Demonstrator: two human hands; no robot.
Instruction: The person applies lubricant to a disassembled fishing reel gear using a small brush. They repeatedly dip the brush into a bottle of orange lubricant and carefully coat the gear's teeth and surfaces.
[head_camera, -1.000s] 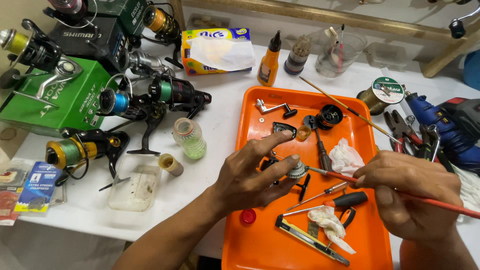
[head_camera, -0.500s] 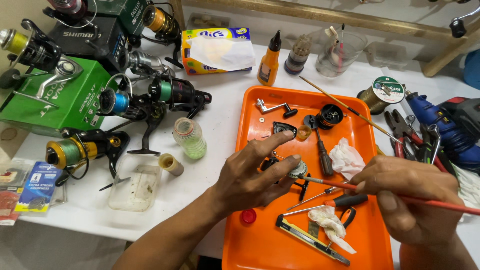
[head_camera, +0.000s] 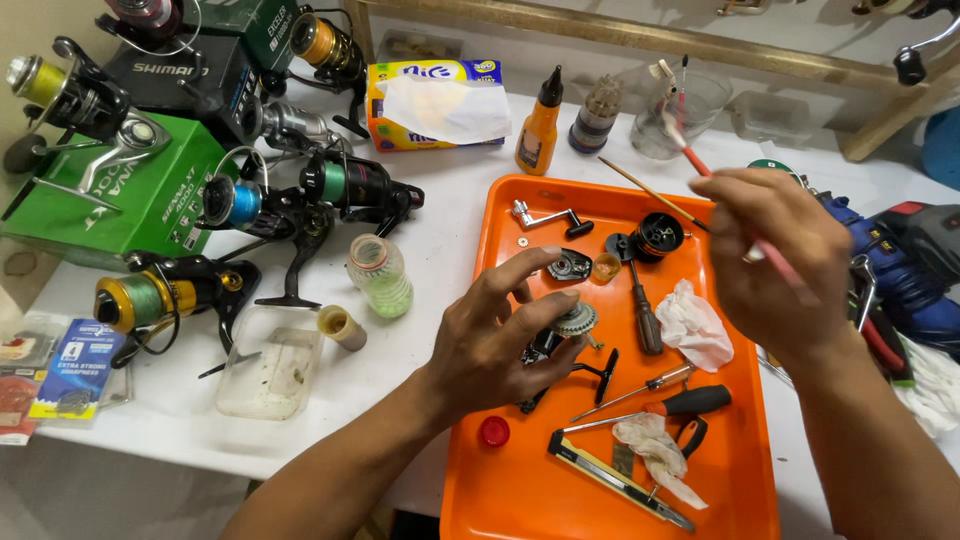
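My left hand (head_camera: 505, 340) rests on the orange tray (head_camera: 500, 480) and pinches a small metal reel gear part (head_camera: 574, 321) with a black reel frame under it. My right hand (head_camera: 775, 265) is raised above the tray's right side and grips a thin red-handled brush (head_camera: 775, 262), its bristle end pointing up and away toward the back. On the tray lie a black spool (head_camera: 657, 235), a screwdriver (head_camera: 645, 315), a crumpled white tissue (head_camera: 692, 330), a reel handle (head_camera: 548, 217), a red cap (head_camera: 493, 431) and other tools.
Several fishing reels (head_camera: 340, 190) and a green box (head_camera: 110, 195) crowd the left of the white table. A small green bottle (head_camera: 380, 275), a clear plastic tub (head_camera: 265, 375), an orange oil bottle (head_camera: 540, 125), a tissue box (head_camera: 435, 100) and a clear cup (head_camera: 685, 110) stand around. A blue power tool (head_camera: 900, 270) lies right.
My right hand has lifted the brush up and away from the reel part, swinging its tip toward the back. My left hand stays on the gear part.
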